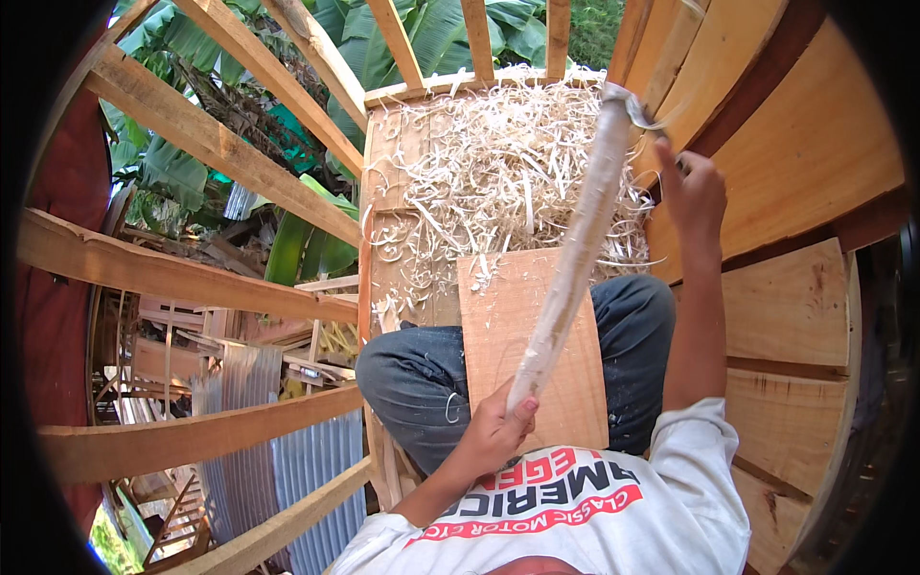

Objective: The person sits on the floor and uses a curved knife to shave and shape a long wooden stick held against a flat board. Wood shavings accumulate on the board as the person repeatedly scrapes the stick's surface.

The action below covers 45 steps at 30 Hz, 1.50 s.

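A long, pale, stripped wooden stick (567,264) slants from my waist up to the far right. My left hand (496,426) is closed around its near end, close to my shirt. At the far end my right hand (698,187) grips a small cutting tool (661,144), seemingly a knife; its blade is blurred and mostly hidden beside the stick's tip. A thin curled shaving (644,117) hangs at that tip. Beneath the stick, a flat rectangular wooden board (494,335) rests across my lap, between my bent knees, with a few chips on it.
Curled wood shavings (508,158) are heaped on the plank floor (383,163) beyond my knees. Slatted wooden railings (192,268) surround the left and front, with banana leaves (355,48) and corrugated metal sheets (316,470) outside. Close on my right stands a plank wall (795,297).
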Motion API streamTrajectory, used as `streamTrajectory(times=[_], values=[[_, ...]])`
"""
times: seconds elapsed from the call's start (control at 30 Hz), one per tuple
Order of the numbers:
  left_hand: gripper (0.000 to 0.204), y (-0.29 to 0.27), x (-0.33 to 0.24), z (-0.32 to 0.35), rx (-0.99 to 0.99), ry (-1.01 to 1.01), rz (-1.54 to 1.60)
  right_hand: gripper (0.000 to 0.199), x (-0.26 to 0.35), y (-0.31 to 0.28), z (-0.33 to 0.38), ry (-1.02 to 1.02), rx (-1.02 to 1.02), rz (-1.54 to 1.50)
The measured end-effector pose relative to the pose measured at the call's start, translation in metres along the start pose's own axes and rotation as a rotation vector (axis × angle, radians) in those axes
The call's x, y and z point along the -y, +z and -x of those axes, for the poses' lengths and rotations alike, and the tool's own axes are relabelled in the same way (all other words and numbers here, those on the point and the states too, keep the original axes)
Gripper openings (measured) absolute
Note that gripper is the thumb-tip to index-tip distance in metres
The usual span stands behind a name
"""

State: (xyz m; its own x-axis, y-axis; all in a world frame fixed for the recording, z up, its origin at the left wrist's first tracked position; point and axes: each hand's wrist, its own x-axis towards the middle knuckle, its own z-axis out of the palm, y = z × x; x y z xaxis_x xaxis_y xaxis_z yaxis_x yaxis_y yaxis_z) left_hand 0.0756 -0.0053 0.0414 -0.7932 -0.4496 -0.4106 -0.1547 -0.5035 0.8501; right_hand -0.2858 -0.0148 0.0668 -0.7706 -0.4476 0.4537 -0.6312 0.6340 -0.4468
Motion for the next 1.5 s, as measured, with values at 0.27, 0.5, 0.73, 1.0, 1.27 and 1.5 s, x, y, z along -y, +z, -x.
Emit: streamTrajectory(times=[0.27, 0.5, 0.73, 1.0, 1.27, 1.5], values=[[0.025, -0.039, 0.005, 0.002, -0.088, -0.05, 0.111, 0.068, -0.018, -0.004, 0.02, 0.037, 0.145, -0.347], [0.027, -0.036, -0.003, -0.002, -0.061, -0.022, 0.055, 0.064, 0.035, -0.007, 0.118, -0.344, 0.314, -0.308], [0.03, -0.022, -0.001, -0.002, -0.169, 0.023, -0.053, 0.068, 0.043, 0.002, 0.111, -0.462, 0.275, -0.167], [0.031, -0.012, -0.002, -0.008, -0.152, 0.044, -0.119, 0.073, 0.024, 0.013, 0.083, -0.551, 0.15, -0.133], [0.035, -0.014, 0.0, -0.005, -0.137, 0.236, -0.304, 0.056, 0.02, 0.033, 0.038, -0.41, 0.066, -0.185], [0.035, -0.028, 0.0, 0.006, -0.202, 0.304, -0.335, 0.05, 0.032, 0.057, 0.027, -0.517, 0.143, -0.269]])
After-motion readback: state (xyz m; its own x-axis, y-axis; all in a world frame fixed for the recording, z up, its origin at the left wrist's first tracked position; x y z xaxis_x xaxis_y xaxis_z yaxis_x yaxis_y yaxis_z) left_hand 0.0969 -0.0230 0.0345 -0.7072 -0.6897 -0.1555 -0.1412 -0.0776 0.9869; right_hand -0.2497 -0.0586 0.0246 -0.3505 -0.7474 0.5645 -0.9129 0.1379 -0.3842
